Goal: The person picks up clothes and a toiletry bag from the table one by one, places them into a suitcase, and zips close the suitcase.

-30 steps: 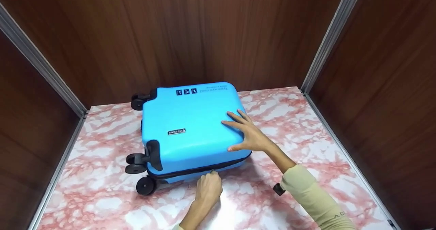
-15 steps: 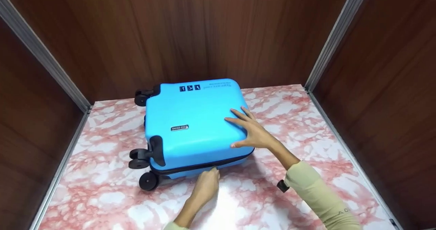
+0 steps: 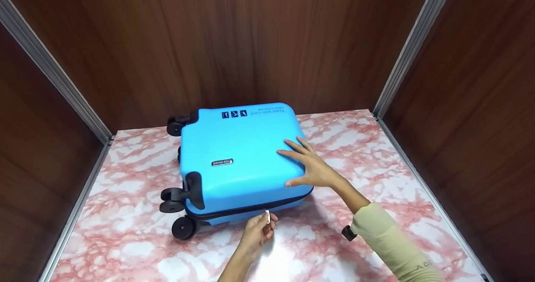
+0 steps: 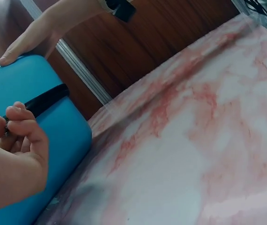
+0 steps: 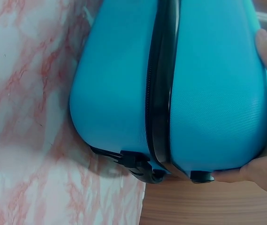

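A bright blue hard-shell suitcase (image 3: 242, 148) lies flat, its black wheels (image 3: 182, 227) pointing left. Along its near side runs a black zipper seam (image 3: 246, 209). At that seam my left hand (image 3: 255, 234) pinches a small shiny piece, apparently the zipper pull (image 3: 268, 217), between thumb and finger; in the left wrist view the fingers mostly cover it. My right hand (image 3: 313, 167) rests spread over the top shell's right edge, thumb toward the near side. The right wrist view shows the zipper teeth (image 5: 149, 89) and a black handle (image 5: 140, 166) on the suitcase's end.
A pink-and-white marbled surface (image 3: 138, 248) lies beneath the suitcase. Dark wood-look panels (image 3: 267, 44) stand behind and at both sides, joined by metal corner rails (image 3: 401, 60). A black wrist device (image 3: 348, 233) sits beside the right sleeve.
My left hand has turned over near the seam, bringing the fingers and the shiny piece into sight. The right hand keeps its place on the suitcase. The head view has shifted slightly.
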Action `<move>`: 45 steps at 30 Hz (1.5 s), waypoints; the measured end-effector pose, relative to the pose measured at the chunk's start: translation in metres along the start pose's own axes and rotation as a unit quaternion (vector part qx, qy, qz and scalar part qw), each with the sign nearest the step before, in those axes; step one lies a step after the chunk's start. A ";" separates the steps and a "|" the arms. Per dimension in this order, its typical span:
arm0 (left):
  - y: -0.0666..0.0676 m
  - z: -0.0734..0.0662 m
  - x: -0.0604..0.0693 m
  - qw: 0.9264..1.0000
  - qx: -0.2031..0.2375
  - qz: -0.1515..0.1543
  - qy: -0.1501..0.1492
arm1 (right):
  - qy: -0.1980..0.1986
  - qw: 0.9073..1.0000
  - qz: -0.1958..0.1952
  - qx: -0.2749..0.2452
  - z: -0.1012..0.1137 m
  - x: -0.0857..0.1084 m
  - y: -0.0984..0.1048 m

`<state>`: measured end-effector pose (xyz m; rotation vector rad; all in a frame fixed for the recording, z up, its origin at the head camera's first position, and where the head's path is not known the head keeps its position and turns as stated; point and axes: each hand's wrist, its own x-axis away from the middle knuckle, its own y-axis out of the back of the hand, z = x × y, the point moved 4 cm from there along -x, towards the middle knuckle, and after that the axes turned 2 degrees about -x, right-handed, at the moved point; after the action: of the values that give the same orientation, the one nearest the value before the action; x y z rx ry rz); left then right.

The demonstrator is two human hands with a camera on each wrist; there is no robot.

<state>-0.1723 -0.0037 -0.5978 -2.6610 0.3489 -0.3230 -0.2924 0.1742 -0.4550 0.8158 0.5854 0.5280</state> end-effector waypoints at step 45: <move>-0.013 0.001 -0.008 0.993 0.105 -0.049 -0.010 | 0.002 1.000 -0.012 -0.014 0.002 0.000 0.001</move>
<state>-0.1772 0.0102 -0.5942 -2.4774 0.1675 -0.3438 -0.2914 0.1740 -0.4530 0.7798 0.5892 0.5155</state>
